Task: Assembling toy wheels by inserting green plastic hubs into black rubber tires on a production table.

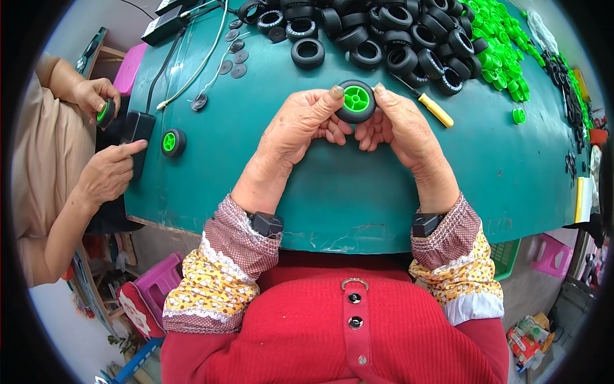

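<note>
You are holding one small wheel (356, 101) above the far half of the green table (320, 192), in the middle of the scene. Your left hand (297, 118) is gripping it from the left and your right hand (404, 121) from the right; both thumbs are pressing at the tyre's edge, while your other fingers are curling in on the near side. The wheel's green hub is sitting inside its black tyre, so this piece is looking nearly or fully joined; whether the tyre is seating evenly on the hidden underside, you cannot tell from here.

As for what is done, one joined wheel (173, 143) is lying on the table to your left, and a co-worker's far hand (93, 96) is holding another. The co-worker's near hand (105, 174) is reaching toward a black box (137, 131) at the table's left edge.

Plenty is seemingly left: a large heap of loose black tyres (396, 32) is lying on the far side, with a pile of green hubs (502, 51) spreading to its right. A single green hub (519, 116) is lying nearer, apart from that pile. A yellow-handled tool (436, 110) is resting just beyond your right hand, its shaft pointing toward the tyres.
</note>
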